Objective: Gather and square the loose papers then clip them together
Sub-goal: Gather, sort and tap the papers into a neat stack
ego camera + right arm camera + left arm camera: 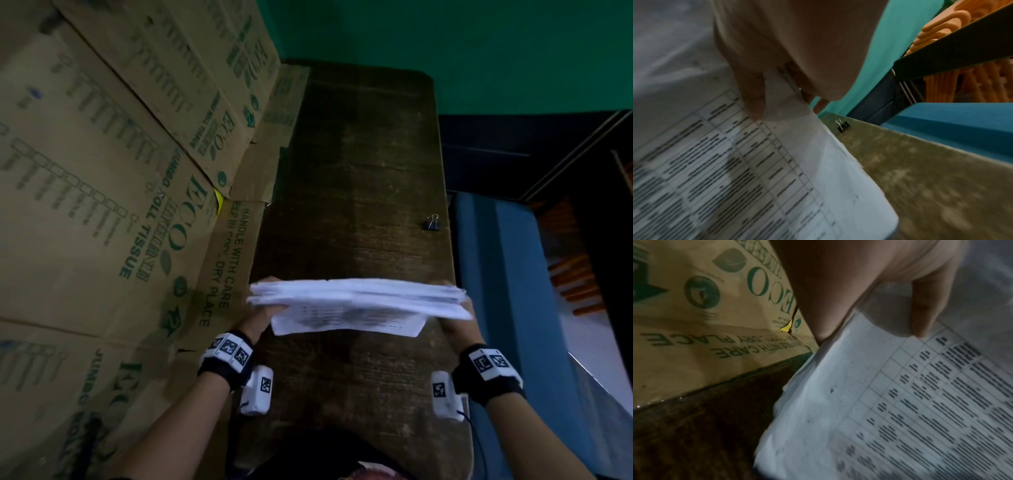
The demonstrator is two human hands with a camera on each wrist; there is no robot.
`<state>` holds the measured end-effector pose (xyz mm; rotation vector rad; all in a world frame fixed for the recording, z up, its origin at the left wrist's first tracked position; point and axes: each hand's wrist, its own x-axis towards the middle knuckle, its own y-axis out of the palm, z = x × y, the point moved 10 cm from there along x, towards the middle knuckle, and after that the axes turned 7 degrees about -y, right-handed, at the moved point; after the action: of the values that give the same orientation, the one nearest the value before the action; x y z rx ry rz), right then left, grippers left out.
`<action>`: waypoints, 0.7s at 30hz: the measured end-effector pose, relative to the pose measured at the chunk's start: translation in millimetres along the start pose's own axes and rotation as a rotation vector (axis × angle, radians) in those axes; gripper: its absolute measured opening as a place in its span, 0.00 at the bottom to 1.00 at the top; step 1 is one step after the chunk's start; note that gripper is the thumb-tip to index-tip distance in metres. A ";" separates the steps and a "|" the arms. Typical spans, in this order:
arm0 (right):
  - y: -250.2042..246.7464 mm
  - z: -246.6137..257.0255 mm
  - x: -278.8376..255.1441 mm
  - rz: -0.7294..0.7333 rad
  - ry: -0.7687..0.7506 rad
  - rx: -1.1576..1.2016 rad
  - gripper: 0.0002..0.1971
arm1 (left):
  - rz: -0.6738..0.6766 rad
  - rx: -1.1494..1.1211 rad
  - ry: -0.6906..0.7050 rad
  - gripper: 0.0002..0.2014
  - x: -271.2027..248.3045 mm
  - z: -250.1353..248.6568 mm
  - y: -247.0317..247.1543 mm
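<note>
Both hands are on the paper stack [356, 305], one at each short side, holding it up over the near part of the wooden table [359, 171]. The left hand [262, 317] grips the left edge, with the thumb [920, 313] pressed on the printed top sheet and the other fingers hidden under the stack. The right hand [457, 320] grips the right edge the same way: thumb [754, 97] on top, fingertips curled round the edge below. So both are clamped on the papers.

The stack isn't square — in the head view the sheet edges fan out and one printed sheet [346, 323] sticks out toward the person. The top sheet carries a table of text; it's too blurred to read.

The binder clip [432, 222] — black, wire handles — lies alone near the table's right edge, well apart from the stack and further away.

Cardboard boxes [102, 171] with green "ECO" print stand along the table's left side. I can't tell what's in them. A blue surface [496, 274] sits to the right of the table.
</note>
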<state>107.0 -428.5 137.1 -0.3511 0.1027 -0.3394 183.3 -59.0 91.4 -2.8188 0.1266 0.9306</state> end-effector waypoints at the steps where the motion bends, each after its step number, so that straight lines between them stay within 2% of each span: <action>1: -4.2 11.0 3.1 -0.005 -0.041 0.011 0.20 | -0.023 -0.060 -0.019 0.11 -1.3 -0.5 -3.9; 2: -7.3 26.3 4.1 -0.008 -0.054 0.084 0.19 | -0.047 -0.079 0.071 0.13 1.0 -7.3 -10.0; 4: -12.0 56.2 11.7 -0.003 -0.091 0.177 0.11 | -0.078 -0.133 0.123 0.21 1.6 -14.3 -18.8; 6: -12.5 91.4 20.5 0.065 -0.180 0.102 0.07 | -0.091 -0.081 0.136 0.31 4.9 -16.8 -18.9; 7: -12.1 108.8 23.7 0.107 -0.233 0.056 0.06 | -0.125 -0.029 0.185 0.38 0.1 -28.4 -19.0; 9: -2.0 141.6 26.4 0.216 -0.331 -0.112 0.06 | -0.140 0.057 0.299 0.49 -14.6 -58.6 -8.2; 12: 22.2 182.4 24.6 0.283 -0.503 -0.558 0.09 | 0.061 0.275 0.627 0.56 -53.8 -122.5 45.8; 14: 33.6 212.5 18.1 0.238 -0.640 -0.723 0.12 | 0.284 0.324 0.703 0.51 -79.9 -144.5 88.8; 15: 38.4 225.1 13.6 0.227 -0.701 -0.759 0.12 | 0.352 0.256 0.659 0.44 -83.1 -146.6 101.5; 16: 43.2 234.8 8.2 0.230 -0.747 -0.783 0.12 | 0.364 0.161 0.590 0.32 -83.3 -147.3 106.4; 17: 46.1 238.5 4.2 0.246 -0.751 -0.816 0.11 | 0.313 0.083 0.517 0.21 -77.8 -144.3 103.9; 18: 46.1 235.5 4.1 0.268 -0.714 -0.857 0.10 | 0.234 0.043 0.485 0.14 -73.1 -141.3 97.6; 21: 26.9 194.6 9.8 0.366 -0.468 -1.167 0.13 | 0.104 -0.130 0.528 0.09 -63.0 -132.7 70.7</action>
<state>155.1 -345.9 309.1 -1.5323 -0.1105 0.2149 200.7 -151.6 224.5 -3.1347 0.2887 0.1919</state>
